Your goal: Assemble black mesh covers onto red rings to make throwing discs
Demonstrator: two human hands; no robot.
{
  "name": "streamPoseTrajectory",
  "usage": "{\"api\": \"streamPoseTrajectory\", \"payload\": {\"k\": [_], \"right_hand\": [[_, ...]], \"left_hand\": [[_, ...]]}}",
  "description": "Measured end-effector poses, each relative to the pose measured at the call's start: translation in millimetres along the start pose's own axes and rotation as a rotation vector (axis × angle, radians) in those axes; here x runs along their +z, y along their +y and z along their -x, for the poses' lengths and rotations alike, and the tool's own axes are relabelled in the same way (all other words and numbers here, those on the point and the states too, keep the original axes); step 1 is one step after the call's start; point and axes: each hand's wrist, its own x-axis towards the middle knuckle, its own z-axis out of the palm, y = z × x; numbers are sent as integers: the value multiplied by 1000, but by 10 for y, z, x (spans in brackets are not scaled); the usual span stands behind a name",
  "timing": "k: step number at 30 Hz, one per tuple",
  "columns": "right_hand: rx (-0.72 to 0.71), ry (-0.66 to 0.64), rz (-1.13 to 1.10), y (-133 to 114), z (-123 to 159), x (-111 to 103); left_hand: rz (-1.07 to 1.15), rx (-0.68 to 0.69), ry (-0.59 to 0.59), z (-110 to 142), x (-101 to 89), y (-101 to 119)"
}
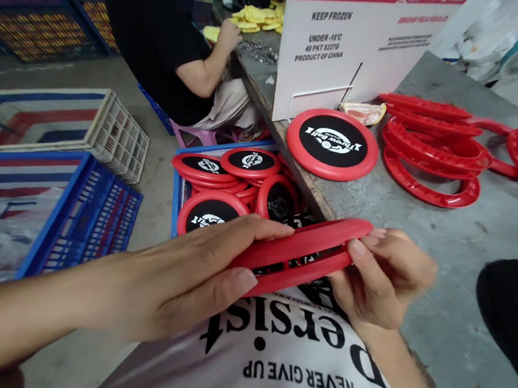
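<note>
My left hand (186,274) and my right hand (384,278) both grip a pair of red plastic rings (302,247), held edge-on and pressed together in front of my chest. Black fabric shows between the two rings. A finished red disc with a black printed centre (332,143) lies flat on the grey table (428,249) just beyond my hands. Several loose red rings (432,150) are stacked to its right. A pile of black printed fabric (516,316) rests at the table's right edge.
A blue crate (176,197) with several finished discs (211,209) stands below the table edge. Blue and white crates (90,192) sit at left. A white carton (354,38) stands on the table. Another person in black (167,33) sits beyond, handling yellow pieces.
</note>
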Motion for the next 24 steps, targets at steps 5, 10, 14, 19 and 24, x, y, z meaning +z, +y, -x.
{"api": "streamPoseTrajectory", "payload": {"k": [5,10,14,19,24], "right_hand": [[-16,24,27,-12,2,-36],[2,24,1,-38,56,-52],[15,10,8,-38,96,-69],[-7,20,18,-4,108,-103],[-13,55,-8,-24,84,-129]], "left_hand": [[-73,12,-3,29,29,22],[-110,-2,10,49,99,26],[-123,-12,21,32,110,-9],[-163,36,-37,5,102,3],[-135,54,-8,-17,143,60]]}}
